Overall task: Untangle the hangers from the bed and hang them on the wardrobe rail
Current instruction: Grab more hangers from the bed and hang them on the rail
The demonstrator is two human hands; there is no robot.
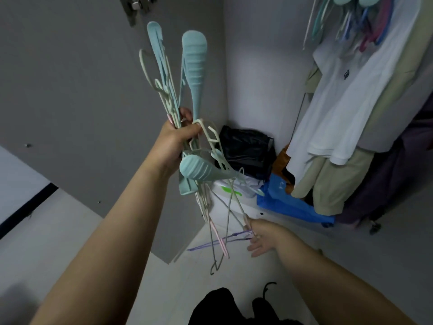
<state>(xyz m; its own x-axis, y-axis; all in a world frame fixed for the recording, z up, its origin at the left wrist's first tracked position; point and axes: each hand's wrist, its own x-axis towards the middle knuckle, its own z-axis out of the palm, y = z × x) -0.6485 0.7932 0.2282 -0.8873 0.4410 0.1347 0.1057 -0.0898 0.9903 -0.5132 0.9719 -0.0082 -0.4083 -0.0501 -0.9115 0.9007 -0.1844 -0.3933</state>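
Observation:
My left hand (179, 139) grips a tangled bunch of hangers (194, 73) held upright in front of the open wardrobe. The bunch mixes wide teal plastic hangers with thin pale green, white and pink ones. Several thin hangers dangle below the hand. Lower right, my right hand (260, 235) pinches a thin purple hanger (220, 242) that sticks out sideways from the bottom of the bunch. At the top right, several coloured hangers (365, 24) hang inside the wardrobe with clothes below them; the rail itself is out of view.
A grey wardrobe door (82, 90) stands open on the left. Inside lie a black bag (246, 148), a blue bag (288, 202) and folded items. A white shirt (346, 102) and darker clothes hang at the right. White floor lies below.

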